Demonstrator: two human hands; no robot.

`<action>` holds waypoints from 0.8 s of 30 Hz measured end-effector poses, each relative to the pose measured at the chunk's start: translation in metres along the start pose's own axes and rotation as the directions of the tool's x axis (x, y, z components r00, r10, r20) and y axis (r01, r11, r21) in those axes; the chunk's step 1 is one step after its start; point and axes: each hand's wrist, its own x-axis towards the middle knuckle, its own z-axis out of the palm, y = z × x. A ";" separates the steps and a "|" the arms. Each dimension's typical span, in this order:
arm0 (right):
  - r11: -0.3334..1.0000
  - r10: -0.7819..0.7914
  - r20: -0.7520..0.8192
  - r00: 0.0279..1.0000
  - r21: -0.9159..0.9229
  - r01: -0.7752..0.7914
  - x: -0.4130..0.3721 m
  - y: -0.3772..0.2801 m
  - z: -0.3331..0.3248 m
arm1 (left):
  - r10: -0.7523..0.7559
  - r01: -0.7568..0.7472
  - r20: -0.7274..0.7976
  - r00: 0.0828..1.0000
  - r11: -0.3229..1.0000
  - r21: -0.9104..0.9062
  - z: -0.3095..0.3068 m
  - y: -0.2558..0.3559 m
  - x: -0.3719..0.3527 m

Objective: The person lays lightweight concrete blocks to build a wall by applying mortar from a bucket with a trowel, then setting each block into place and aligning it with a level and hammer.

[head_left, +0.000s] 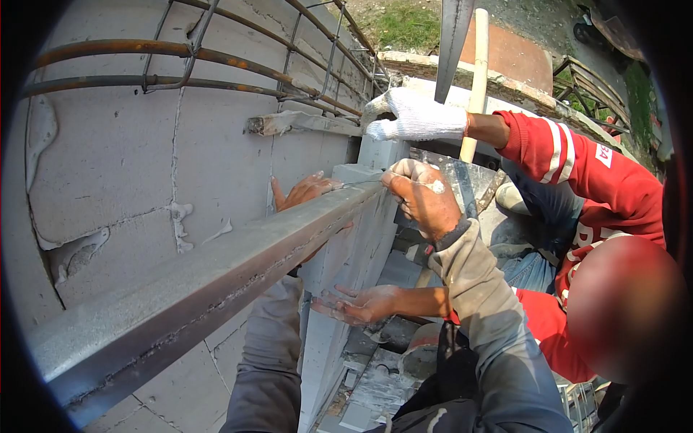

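A long grey metal beam (209, 281) runs from the lower left to the top of a pale block column (339, 267). My left hand (307, 191) reaches under the beam, its fingers showing beyond the far edge near the column; the palm is hidden. At the beam's end my right hand (422, 195) is closed, with a thin dark wire (364, 182) at its fingertips. A co-worker's white-gloved hand (419, 115) rests at the column's top, and their bare hand (357, 304) is held palm up beside the column, below my right hand.
Rusty rebar (238, 60) spans the block wall (224, 144) at the upper left. A short wooden piece (289, 123) juts beside it. An upright metal bar (455, 47) and a pole (478, 86) stand beyond. The co-worker in red (621, 191) is at the right.
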 end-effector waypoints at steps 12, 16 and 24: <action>0.923 0.241 0.083 0.967 0.290 -0.255 -0.043 0.030 0.007 | 0.070 -0.070 0.031 0.997 0.997 0.024 -0.006 -0.009 0.012; 0.902 0.223 0.102 0.970 0.356 -0.245 -0.057 0.044 0.014 | 0.168 -0.167 -0.021 0.986 0.985 0.042 0.003 -0.029 0.009; 0.985 0.091 0.056 0.994 0.140 -0.098 -0.069 0.048 0.054 | 0.215 -0.214 -0.020 0.976 0.975 0.056 0.004 -0.037 0.010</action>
